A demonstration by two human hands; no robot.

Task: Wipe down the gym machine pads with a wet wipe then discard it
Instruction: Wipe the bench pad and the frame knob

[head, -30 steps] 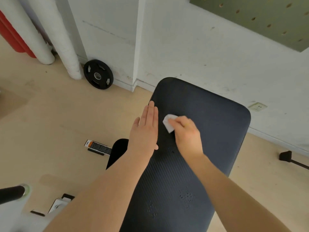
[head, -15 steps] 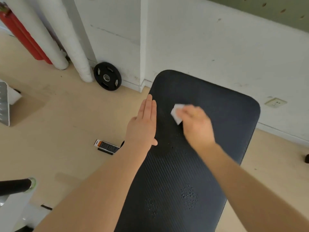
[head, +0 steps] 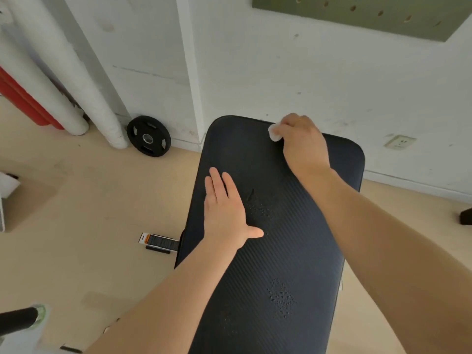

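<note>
Right hand [head: 301,144] grasps wet wipe [head: 274,132] at pad's [head: 293,251] far edge; left hand [head: 226,215] flat, released, near left edge.

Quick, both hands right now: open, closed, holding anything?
Left hand: open, fingers straight, flat on the black pad.
Right hand: closed around the wet wipe, at the pad's far edge.

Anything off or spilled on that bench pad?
Two patches of small droplets sit on the black pad: one beside the left hand, one nearer the camera. Probably moisture not yet wiped. The right hand grips the wet wipe at the far edge. No visible damage.
</note>
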